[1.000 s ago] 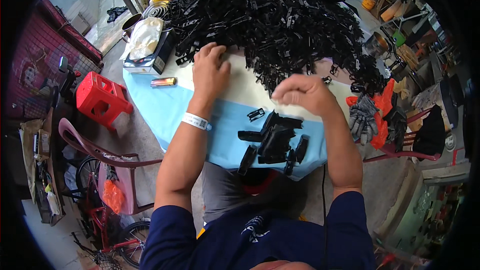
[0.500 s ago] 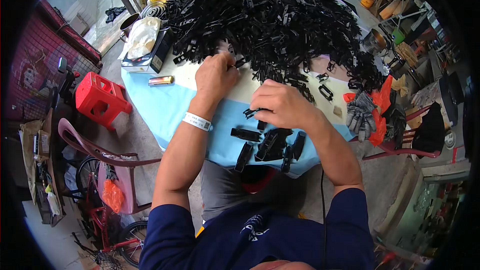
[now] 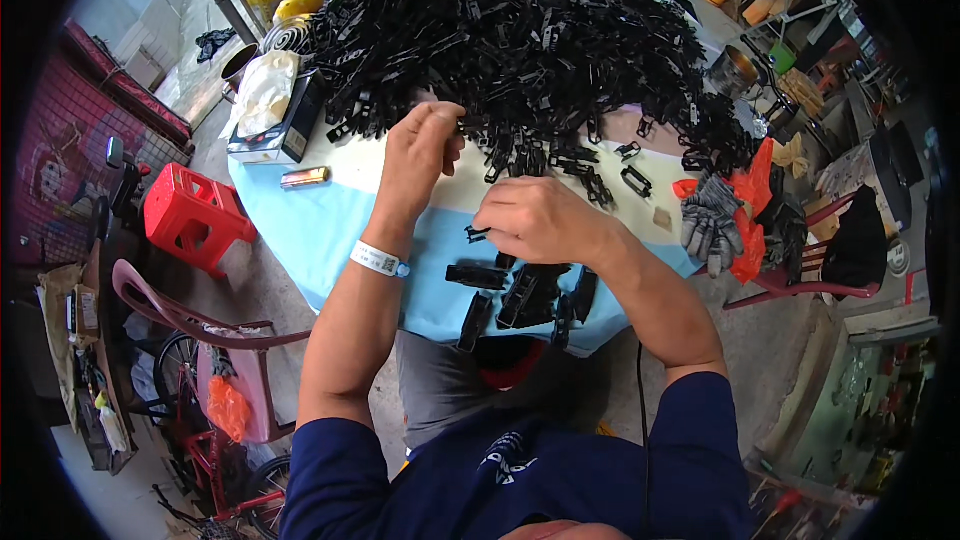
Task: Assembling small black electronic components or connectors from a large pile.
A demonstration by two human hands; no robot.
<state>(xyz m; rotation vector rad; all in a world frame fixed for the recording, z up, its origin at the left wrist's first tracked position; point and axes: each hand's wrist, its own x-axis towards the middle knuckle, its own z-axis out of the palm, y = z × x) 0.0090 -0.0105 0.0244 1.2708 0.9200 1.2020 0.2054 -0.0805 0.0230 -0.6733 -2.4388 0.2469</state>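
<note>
A large heap of small black plastic clip-like frames (image 3: 500,40) covers the far part of the table. My left hand (image 3: 422,150) is at the heap's near edge, its fingers curled and the thumb near the index finger; whatever they hold is hidden. Closer to me, my right hand (image 3: 535,220) is closed with its back up. From its fingertips a small black plastic piece (image 3: 477,235) sticks out to the left. Just below that hand, several black plastic pieces (image 3: 528,298) lie in a loose group near the table's front edge.
A light blue and cream cloth (image 3: 290,210) covers the table. At its left lie a small box (image 3: 287,135) and an orange-and-silver object (image 3: 305,177). Grey gloves (image 3: 710,225) and an orange bag (image 3: 752,180) hang at the right edge. A red stool (image 3: 195,215) stands left.
My left hand has turned, so that its thumb side shows more. My right hand has shifted slightly left and toward me, with the black piece still at its fingertips. The view has moved a little.
</note>
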